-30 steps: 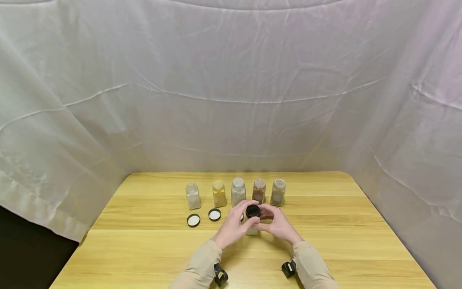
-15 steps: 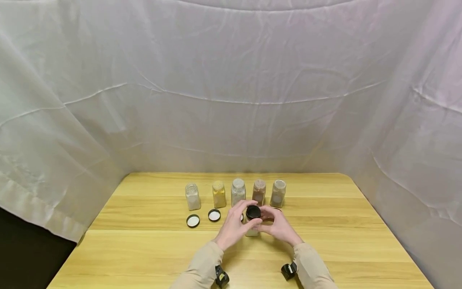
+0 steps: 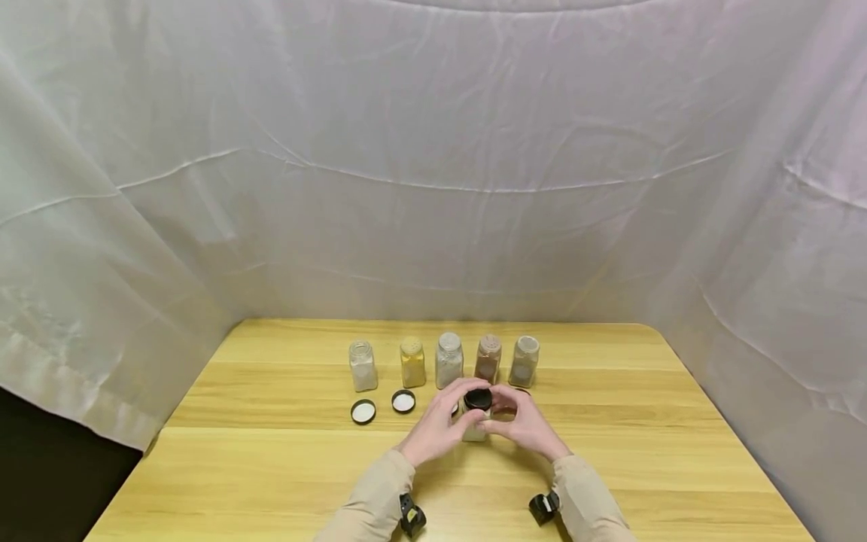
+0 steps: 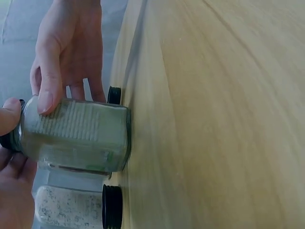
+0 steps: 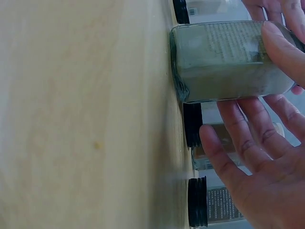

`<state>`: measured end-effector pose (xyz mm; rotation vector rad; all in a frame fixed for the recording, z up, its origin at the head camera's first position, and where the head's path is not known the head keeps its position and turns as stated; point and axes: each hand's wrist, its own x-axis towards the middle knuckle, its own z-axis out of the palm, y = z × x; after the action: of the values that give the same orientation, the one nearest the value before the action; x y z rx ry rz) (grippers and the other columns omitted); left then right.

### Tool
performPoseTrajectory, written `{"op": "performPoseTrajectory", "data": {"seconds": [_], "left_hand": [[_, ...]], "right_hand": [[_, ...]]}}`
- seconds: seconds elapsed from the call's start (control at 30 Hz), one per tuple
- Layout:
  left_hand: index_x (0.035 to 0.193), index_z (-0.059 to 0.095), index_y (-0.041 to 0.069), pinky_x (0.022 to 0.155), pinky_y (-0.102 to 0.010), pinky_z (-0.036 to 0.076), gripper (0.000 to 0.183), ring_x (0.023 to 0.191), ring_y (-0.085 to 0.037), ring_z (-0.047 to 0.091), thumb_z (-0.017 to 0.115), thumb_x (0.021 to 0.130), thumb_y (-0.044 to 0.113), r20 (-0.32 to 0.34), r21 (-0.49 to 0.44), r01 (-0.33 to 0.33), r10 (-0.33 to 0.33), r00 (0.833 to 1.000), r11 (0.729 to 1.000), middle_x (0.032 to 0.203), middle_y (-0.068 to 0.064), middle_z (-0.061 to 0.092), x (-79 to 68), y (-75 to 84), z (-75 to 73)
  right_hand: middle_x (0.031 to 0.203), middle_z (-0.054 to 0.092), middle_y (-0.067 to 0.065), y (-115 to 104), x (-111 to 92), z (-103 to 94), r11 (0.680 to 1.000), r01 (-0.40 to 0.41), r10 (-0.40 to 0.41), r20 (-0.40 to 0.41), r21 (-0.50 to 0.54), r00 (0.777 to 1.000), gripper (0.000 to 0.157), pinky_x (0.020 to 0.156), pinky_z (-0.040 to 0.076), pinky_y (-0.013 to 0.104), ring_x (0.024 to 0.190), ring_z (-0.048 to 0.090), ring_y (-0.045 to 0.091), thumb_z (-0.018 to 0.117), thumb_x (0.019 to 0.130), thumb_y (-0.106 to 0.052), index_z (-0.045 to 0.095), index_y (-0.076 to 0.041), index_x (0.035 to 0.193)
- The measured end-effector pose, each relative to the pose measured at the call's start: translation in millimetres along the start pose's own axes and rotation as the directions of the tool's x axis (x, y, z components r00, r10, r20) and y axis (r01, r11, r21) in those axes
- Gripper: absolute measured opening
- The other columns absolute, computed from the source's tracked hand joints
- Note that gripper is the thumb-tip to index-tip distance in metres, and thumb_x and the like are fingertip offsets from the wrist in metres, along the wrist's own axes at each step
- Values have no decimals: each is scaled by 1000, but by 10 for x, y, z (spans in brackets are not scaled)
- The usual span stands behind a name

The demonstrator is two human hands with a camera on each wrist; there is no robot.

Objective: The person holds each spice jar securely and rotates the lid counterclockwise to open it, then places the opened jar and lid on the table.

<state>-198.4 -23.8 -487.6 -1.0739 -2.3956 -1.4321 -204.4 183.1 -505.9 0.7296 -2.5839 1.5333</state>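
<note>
In the head view my left hand (image 3: pixel 436 429) grips the black lid (image 3: pixel 478 400) on top of a square glass spice jar (image 3: pixel 476 434) with pale contents. My right hand (image 3: pixel 524 427) holds the jar's body from the other side. The jar stands upright at the table. In the left wrist view, the right thumb (image 4: pixel 46 101) presses on the ribbed face of the glass, and the left thumb (image 4: pixel 8 117) lies at the lid. The right wrist view shows the right hand (image 5: pixel 259 157) with its thumb over the jar and its fingers along the other side.
Behind the hands stands a row of lidless glass jars: a whitish one (image 3: pixel 363 369), a yellow one (image 3: pixel 412 365), a grey-white one (image 3: pixel 449 363), a reddish-brown one (image 3: pixel 488 357) and a grey-brown one (image 3: pixel 524 363). Black lids (image 3: pixel 363 411) lie before them, some partly hidden by the hands.
Both hands keep their places on the jar and its lid. Only a slight shift of the head view shows.
</note>
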Motion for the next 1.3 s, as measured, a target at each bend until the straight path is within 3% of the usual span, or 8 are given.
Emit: {"op": "performPoseTrajectory", "data": {"seconds": [0.23,0.33,0.47,0.67,0.8,0.93,1.13,1.3], "left_hand": [[132,61,10,103,-49,53,48,115,-22,63,75,90,26,-87,-1,77,-76,993,997,127,-7,64,41,36,30],[131,62,12,102,-46,54,48,114,-21,62,77,88,30,-92,20,95,-93,991,995,125,-5,63,48,51,36],[135,60,14,108,-43,52,48,123,-22,60,72,93,32,-56,28,99,-97,994,995,134,-5,60,31,59,24],[142,55,13,116,-53,43,44,137,-27,53,62,100,23,18,-8,51,-51,999,999,148,-11,55,10,27,-33],[138,58,14,109,-44,51,46,127,-23,61,70,94,24,-44,16,51,-51,998,999,137,-8,63,29,21,-22],[136,59,17,108,-44,50,52,122,-20,60,76,89,31,-93,26,103,-100,991,994,131,-4,62,39,44,13],[142,54,13,116,-54,43,52,135,-27,54,68,96,32,-8,-15,81,-81,997,997,146,-8,55,25,56,-29],[144,53,11,115,-46,46,44,136,-29,55,60,101,21,29,-14,17,-17,999,1000,147,-12,57,17,40,-72]], "right_hand": [[107,74,17,-12,4,-7,1000,0,0,2,3,1000,45,86,60,35,92,68,11,85,81,-14,66,-1,119],[108,74,17,0,2,-8,1000,4,-4,10,-12,1000,44,87,60,34,93,69,12,84,81,-13,66,-1,119],[109,73,19,7,1,-5,1000,13,-12,15,-24,1000,44,86,61,35,93,69,13,83,82,-10,65,1,120],[107,73,17,-23,2,-11,1000,-17,17,5,-9,1000,46,86,61,41,92,67,13,85,80,-14,65,0,119],[108,74,15,-41,5,-15,1000,-19,19,11,3,1000,45,87,60,41,93,68,15,85,81,-16,66,-2,119],[109,73,17,-28,14,-13,1000,7,-7,13,-2,1000,44,86,61,39,92,69,15,85,81,-15,66,-2,118],[108,73,20,-26,12,-17,1000,21,-21,14,-11,1000,43,85,61,38,91,69,13,84,81,-10,65,2,118],[107,73,17,-26,11,-21,1000,-18,18,11,9,1000,45,86,60,38,91,67,12,85,80,-16,66,-1,118]]}}
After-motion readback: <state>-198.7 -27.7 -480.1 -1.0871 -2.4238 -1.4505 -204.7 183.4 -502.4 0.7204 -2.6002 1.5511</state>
